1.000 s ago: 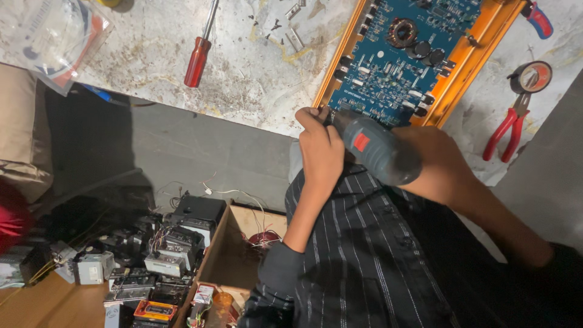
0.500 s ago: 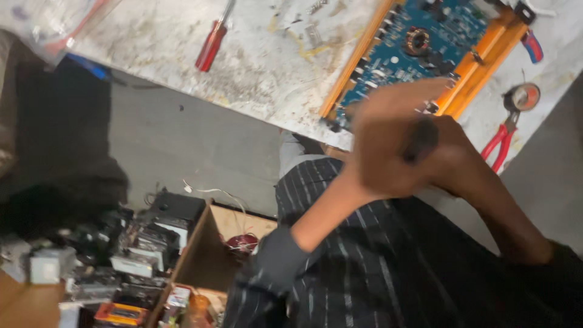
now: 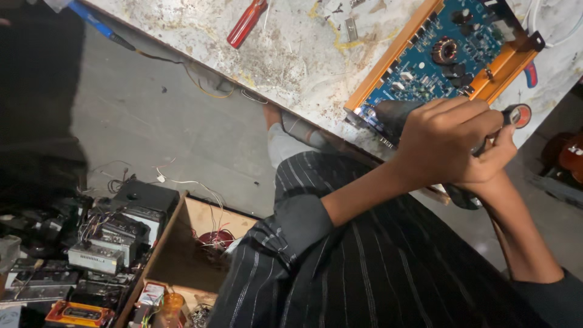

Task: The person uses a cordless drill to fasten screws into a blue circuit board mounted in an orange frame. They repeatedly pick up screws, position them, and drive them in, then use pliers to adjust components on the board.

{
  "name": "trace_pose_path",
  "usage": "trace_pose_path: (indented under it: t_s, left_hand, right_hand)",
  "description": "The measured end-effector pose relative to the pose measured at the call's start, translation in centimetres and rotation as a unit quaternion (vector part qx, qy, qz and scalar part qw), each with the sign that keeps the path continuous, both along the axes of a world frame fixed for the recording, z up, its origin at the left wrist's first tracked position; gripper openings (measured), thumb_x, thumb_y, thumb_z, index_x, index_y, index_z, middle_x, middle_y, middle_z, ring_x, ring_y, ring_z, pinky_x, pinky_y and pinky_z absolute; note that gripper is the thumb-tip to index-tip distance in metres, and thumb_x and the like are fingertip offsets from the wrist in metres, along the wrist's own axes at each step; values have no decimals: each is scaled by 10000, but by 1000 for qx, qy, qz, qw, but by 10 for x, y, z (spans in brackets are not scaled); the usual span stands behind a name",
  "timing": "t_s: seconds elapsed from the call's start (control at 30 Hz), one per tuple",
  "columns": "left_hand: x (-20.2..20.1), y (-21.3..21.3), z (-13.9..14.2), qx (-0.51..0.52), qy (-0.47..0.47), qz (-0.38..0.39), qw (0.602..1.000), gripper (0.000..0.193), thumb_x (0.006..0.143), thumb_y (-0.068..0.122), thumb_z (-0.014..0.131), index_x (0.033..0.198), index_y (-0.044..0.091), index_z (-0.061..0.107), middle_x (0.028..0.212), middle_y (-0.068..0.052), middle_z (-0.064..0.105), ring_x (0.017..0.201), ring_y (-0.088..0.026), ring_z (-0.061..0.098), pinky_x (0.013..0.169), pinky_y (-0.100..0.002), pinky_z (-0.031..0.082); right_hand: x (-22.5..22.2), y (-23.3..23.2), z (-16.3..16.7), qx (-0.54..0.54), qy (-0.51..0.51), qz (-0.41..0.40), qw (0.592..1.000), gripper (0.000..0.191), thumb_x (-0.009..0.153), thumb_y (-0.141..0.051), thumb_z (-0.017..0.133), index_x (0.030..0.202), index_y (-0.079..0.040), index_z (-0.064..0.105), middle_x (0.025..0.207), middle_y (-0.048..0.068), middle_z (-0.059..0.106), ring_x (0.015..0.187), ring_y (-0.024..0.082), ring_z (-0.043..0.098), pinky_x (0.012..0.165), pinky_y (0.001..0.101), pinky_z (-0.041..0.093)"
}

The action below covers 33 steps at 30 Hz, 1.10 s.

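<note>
Both hands meet at the near edge of the blue circuit board (image 3: 446,58). Left hand (image 3: 446,136) lies on top, fingers curled down over a dark tool body (image 3: 395,115), which shows only as a grey-black bulk poking out toward the board's near left corner. Right hand (image 3: 495,164) sits under and behind the left, thumb and a fingertip visible, closed around the same tool from the other side; most of it is hidden. Tool type cannot be told from this view.

Left to right across the scene:
- Far left, on the floor: heap of electronic units and loose wiring (image 3: 103,243), grey and black boxes, one orange-fronted unit (image 3: 76,314) at the near edge.
- Just right of the heap: open wooden box (image 3: 182,255) with a red wound coil (image 3: 214,238) and white wires inside.
- Far, upper middle: red-handled screwdriver (image 3: 246,23) lying on the stained, pale workbench (image 3: 297,61), well apart from the hands.
- Right of it: small grey metal piece (image 3: 351,28) on the bench.
- Right: circuit board seated in an orange metal chassis (image 3: 507,67), tilted across the bench corner; a copper toroid coil (image 3: 444,50) stands on the board.
- Far right: round red-rimmed roll (image 3: 520,115) just beside the left hand's knuckles; red plier handle (image 3: 532,73) beyond the chassis.

Dark striped garment (image 3: 376,267) fills the near centre below the forearms.
</note>
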<state>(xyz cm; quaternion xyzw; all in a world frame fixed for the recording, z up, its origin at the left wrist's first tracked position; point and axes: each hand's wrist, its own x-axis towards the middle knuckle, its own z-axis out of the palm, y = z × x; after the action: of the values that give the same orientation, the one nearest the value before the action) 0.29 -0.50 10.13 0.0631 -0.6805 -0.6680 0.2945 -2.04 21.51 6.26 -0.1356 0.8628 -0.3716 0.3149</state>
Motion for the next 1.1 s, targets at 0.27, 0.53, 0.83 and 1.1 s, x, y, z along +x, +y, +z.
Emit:
trace_pose_path:
  t_s: [0.27,0.53,0.83,1.1]
  left_hand:
    - [-1,-14,4,2,6,6,1000,154,857,175,694,755,87,619,671,-20,588,602,-160,612,590,-265,487]
    - [-2,-15,7,7,-1,25,1000,178,860,167,694,739,89,591,668,-19,566,612,-176,611,602,-266,490]
    - [-4,-12,5,-1,-8,45,999,155,845,162,692,748,83,599,670,-25,579,639,-187,627,616,-278,503]
    - [-5,-9,4,-4,-6,49,999,149,844,169,702,762,74,620,668,-32,584,627,-199,628,623,-281,509]
  right_hand:
    - [-2,-1,1,10,-30,27,999,297,1029,-187,584,1293,-50,583,1319,61,621,1224,137,608,1012,312,492]
    - [-8,-14,14,28,19,48,998,326,975,-174,636,1261,-29,577,1282,86,616,1198,162,603,972,335,501]
    - [-19,-10,10,24,-26,31,999,325,983,-171,643,1269,-32,575,1281,70,623,1182,154,603,980,327,503]
    - [-24,0,-1,9,-21,25,999,324,976,-172,661,1269,-64,577,1284,52,617,1213,131,594,1002,310,495]
